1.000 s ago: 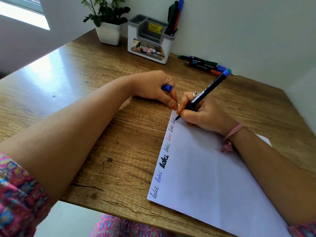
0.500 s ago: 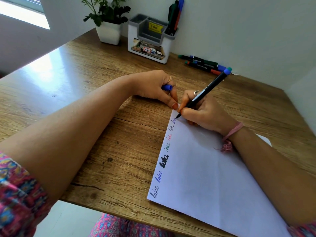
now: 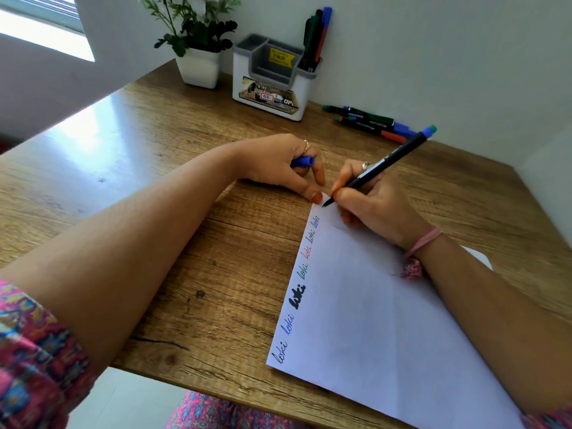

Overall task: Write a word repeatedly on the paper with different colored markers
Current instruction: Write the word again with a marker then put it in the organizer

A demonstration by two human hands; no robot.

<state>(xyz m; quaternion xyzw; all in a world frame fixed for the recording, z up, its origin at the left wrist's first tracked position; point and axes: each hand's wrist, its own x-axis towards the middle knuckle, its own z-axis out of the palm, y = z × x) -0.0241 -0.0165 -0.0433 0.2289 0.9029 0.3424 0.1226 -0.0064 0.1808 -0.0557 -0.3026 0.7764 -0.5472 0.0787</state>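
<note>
1. Marker [image 3: 378,169] tip sits right at the far corner of the paper [image 3: 387,335], its long axis slanting up and away to the right, blue cap end high over the bench [image 3: 154,181].
2. Right hand [image 3: 376,209] pinches the barrel low, fingers curled tight; the row of words runs from the near edge toward this hand, so it looks like the line is out of room.
3. Left hand [image 3: 278,164] rests just beside, fingertip touching that corner, fingers curled round a blue cap [image 3: 302,161].
4. Writing reads "loki" seven times: black, blue, thick black, green, red, dark, blue.
5. Spare markers [image 3: 370,123] lie well beyond the right hand, by the wall.
6. Organizer [image 3: 269,88] shows "42", "OP…" and a yellow price sticker, seemingly "48.00".
</note>
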